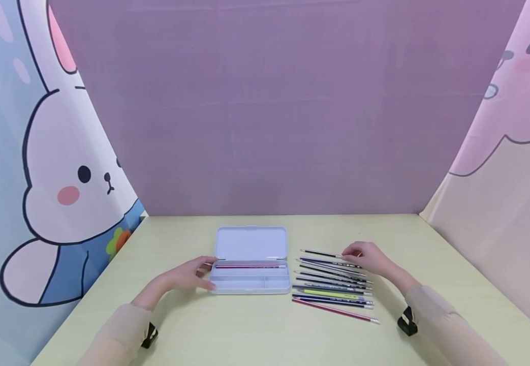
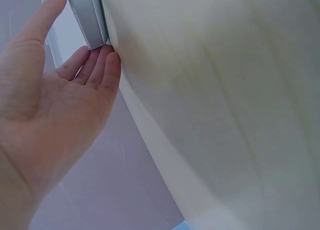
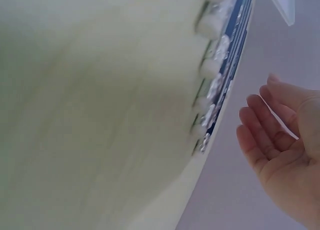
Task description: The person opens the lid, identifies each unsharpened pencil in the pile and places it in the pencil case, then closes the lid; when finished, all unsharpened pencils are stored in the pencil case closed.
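A white pencil case lies with its lid tipped back. Inside its rear compartment is a red pencil. My left hand holds the case's left end, thumb at the front corner and fingers toward the hinge; the left wrist view shows the fingertips touching its end wall. To the right lies a row of pencils, mostly dark, with a yellow-green pencil and a red pencil nearest me. Over the farthest dark pencil hovers my right hand, fingers loosely bent; no pencil shows between them.
The pale table ends at a purple backdrop. Cartoon-printed curtains stand on both sides. Each forearm wears a black wrist device. Below the case, the case's front compartments are split by a small divider.
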